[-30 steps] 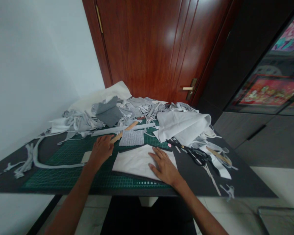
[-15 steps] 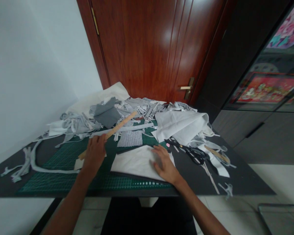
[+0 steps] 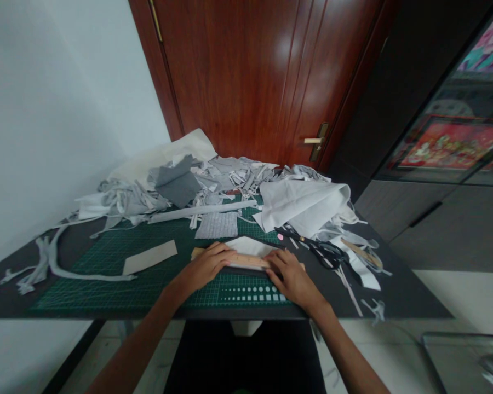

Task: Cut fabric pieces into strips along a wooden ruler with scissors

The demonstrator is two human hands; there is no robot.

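Left hand (image 3: 205, 268) and right hand (image 3: 291, 280) both pressing down, grip spread flat on a wooden ruler (image 3: 246, 261) lying across white fabric (image 3: 250, 247), near side of the green cutting mat (image 3: 107, 290), scissors (image 3: 328, 254) just off to the right.

A dark table (image 3: 394, 303), and on it a green cutting mat (image 3: 98, 295), a big heap of gray and white cloth bits (image 3: 230, 178), and black scissors (image 3: 328, 254).

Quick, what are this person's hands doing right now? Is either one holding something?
Left hand: open, pressing down on one end of the wooden ruler.
Right hand: open, pressing down on its other end, beside the white fabric.
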